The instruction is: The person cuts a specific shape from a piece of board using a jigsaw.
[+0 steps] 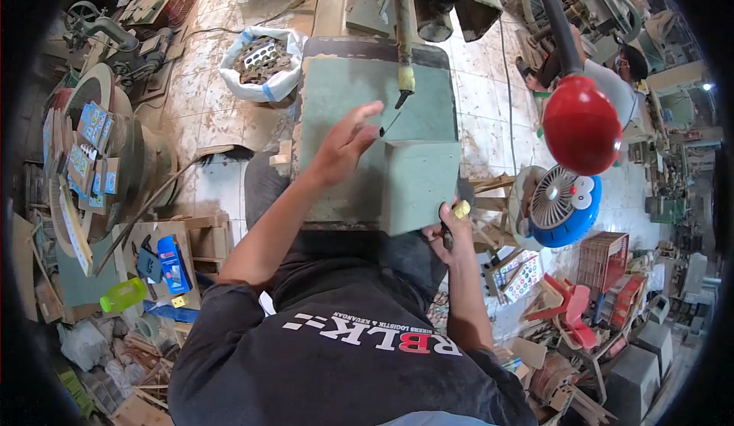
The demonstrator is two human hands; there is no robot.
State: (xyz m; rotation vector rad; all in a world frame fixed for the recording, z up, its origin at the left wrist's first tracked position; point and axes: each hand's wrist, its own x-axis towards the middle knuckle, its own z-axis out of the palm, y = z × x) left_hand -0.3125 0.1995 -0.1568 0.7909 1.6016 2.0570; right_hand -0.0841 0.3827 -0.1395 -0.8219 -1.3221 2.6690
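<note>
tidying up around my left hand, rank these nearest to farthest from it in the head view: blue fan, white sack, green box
1. Green box: just right of the left hand, on the table.
2. White sack: on the floor, beyond the table's left edge.
3. Blue fan: well off to the right, past the box.

Right hand [446, 235]: fingers partly concealed by the green block [420, 185]; its contact with the yellow-ended item [461, 209] cannot be determined. Dark thin item [392, 125] at the left hand [344, 147]: too small to identify. Desk [344, 82]: partly covered by the block. Overhead machine [451, 5]: cut off by the top edge. Co-worker [612, 82]: partly obscured by the red ball [582, 124]. Printed cards [95, 124]: text illegible. Right-hand shelving [688, 158]: blurred, cropped by the dark rim.
</note>
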